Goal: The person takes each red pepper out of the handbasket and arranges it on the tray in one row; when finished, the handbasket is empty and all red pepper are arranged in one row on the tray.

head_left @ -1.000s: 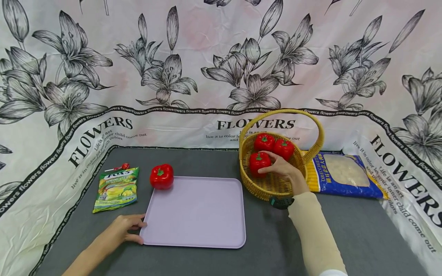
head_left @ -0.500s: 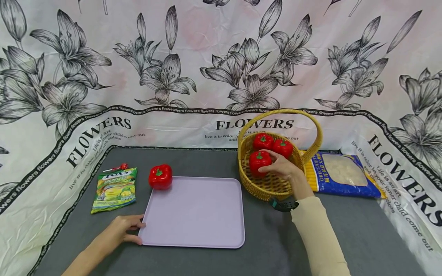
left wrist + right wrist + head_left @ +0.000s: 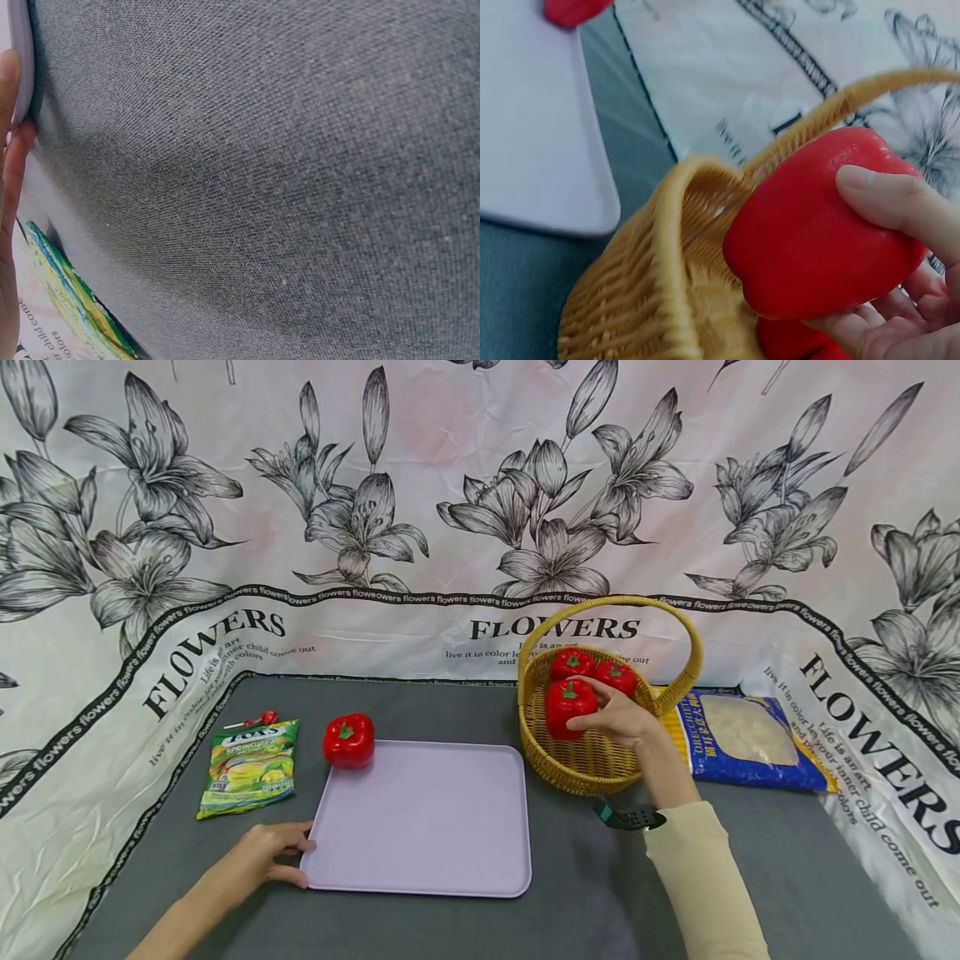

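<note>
My right hand (image 3: 622, 717) grips a red bell pepper (image 3: 567, 708) with a green stem, thumb on one side and fingers on the other. In the right wrist view the held bell pepper (image 3: 817, 225) is over the yellow wicker basket (image 3: 637, 292). Two more red peppers (image 3: 572, 663) lie at the back of the basket (image 3: 573, 777). My left hand (image 3: 262, 853) touches the left edge of the pale purple tray (image 3: 420, 818), its fingertips at the rim. Another red bell pepper (image 3: 348, 741) sits at the tray's far left corner.
A green snack bag (image 3: 250, 768) lies left of the tray, with a small red item on a stick (image 3: 261, 720) behind it. A blue and yellow pasta bag (image 3: 750, 739) lies right of the basket. The basket's tall handle (image 3: 693, 652) arches over it. A flowered cloth (image 3: 420, 527) hangs behind.
My right hand has lifted the bell pepper a little from its place in the basket, and the forearm has shifted slightly right. The left hand stays at the tray's edge.
</note>
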The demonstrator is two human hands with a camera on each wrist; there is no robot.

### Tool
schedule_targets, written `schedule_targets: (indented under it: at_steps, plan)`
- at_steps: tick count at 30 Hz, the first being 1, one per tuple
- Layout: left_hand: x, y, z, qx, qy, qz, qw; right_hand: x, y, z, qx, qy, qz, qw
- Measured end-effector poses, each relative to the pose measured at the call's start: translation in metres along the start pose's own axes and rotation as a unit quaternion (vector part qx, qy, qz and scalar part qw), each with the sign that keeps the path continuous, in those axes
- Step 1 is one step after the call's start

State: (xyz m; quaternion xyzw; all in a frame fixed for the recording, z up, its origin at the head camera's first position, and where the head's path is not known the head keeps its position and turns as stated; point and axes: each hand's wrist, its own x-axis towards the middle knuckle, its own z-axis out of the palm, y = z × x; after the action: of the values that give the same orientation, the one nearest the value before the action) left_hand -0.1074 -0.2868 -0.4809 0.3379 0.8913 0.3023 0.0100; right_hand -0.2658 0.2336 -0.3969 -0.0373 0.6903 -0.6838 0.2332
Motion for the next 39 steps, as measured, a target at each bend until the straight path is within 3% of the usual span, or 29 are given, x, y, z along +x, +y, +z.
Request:
schedule_targets:
  at_steps: [6, 15, 21, 28, 39]
  plan:
    - [0.000, 0.000, 0.000, 0.003, -0.009, -0.008, 0.9999, -0.006, -0.014, 0.011, 0.013, -0.015, -0.003, 0.9998]
    - [-0.002, 0.000, 0.000, 0.002, 0.004, -0.001, 1.0000, -0.014, -0.028, 0.031, 0.017, -0.044, -0.037, 0.9982]
    - [-0.002, 0.000, 0.000, 0.002, 0.006, 0.001, 1.0000, -0.014, -0.028, 0.047, -0.004, -0.032, -0.049, 0.9983]
    - [-0.003, 0.001, 0.001, -0.002, 0.006, 0.000, 1.0000, -0.013, -0.025, 0.064, -0.047, -0.029, -0.090, 0.9944]
    - [-0.001, 0.002, 0.001, 0.008, 0.000, -0.008, 0.9999, -0.005, -0.017, 0.083, -0.040, -0.051, -0.107, 0.9921]
